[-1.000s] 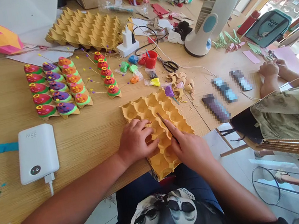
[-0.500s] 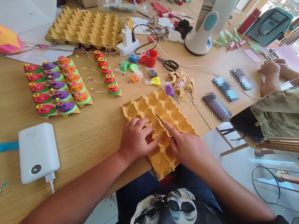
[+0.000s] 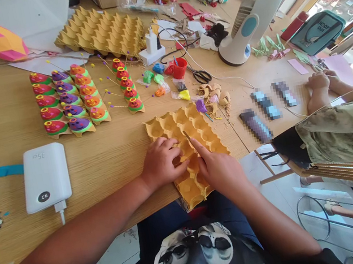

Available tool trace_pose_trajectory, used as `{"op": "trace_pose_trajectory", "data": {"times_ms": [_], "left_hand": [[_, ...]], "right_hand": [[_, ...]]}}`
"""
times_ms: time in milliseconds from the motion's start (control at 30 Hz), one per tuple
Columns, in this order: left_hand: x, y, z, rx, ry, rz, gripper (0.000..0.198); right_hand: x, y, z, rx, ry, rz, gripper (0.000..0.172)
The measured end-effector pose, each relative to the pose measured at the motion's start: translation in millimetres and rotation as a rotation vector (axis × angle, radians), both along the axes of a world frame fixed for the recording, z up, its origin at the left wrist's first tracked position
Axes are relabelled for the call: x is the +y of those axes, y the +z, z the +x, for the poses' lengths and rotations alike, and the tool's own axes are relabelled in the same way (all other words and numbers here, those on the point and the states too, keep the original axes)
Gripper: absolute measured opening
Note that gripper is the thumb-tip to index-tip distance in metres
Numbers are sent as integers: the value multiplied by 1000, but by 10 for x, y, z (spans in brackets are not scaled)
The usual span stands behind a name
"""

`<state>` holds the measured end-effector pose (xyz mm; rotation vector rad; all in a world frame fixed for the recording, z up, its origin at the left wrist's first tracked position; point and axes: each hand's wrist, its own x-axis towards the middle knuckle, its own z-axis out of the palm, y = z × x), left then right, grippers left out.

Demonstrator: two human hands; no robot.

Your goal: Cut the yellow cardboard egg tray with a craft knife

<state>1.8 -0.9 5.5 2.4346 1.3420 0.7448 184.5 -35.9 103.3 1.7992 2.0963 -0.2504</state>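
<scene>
A yellow cardboard egg tray [image 3: 175, 125] lies at the near edge of the wooden table [image 3: 2, 131], part of it hanging over the edge. My left hand [image 3: 161, 162] presses flat on the tray's near left cells, fingers spread. My right hand [image 3: 219, 170] is closed round a thin knife [image 3: 187, 136]. Its forefinger lies along the blade, and the blade tip is set into the tray's middle ridge.
Rows of painted egg-cup figures [image 3: 71, 107] stand at the left, a full egg tray [image 3: 100, 31] behind them. A white power bank [image 3: 45, 175] lies near left. A red cup [image 3: 180, 68], scissors [image 3: 200, 75], cardboard scraps [image 3: 214, 95], a fan [image 3: 246, 24]. Another person's hands [image 3: 319, 79] rest at right.
My right hand with the knife has slid a little away from me along the tray's ridge. My left hand stays pressed on the tray.
</scene>
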Motion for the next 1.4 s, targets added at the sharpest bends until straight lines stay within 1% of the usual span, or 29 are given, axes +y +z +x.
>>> {"op": "trace_pose_trajectory", "data": {"times_ms": [67, 267, 533, 767, 1000, 1267, 1400], "left_hand": [[0, -2, 1, -1, -1, -1, 32], [0, 3, 1, -12, -2, 6, 33], [9, 10, -7, -5, -9, -14, 33], [0, 14, -2, -15, -2, -34, 31], [1, 6, 3, -13, 2, -42, 30], [-1, 0, 0, -4, -3, -17, 31], [5, 3, -2, -3, -3, -20, 31]], "right_hand": [[16, 6, 16, 22, 7, -4, 64], [-64, 112, 80, 49, 1, -59, 63], [51, 52, 2, 31, -2, -37, 63], [-96, 142, 50, 64, -7, -105, 65], [67, 61, -37, 28, -14, -79, 63], [-69, 195, 26, 45, -25, -131, 63], [31, 123, -32, 32, -18, -91, 64]]}}
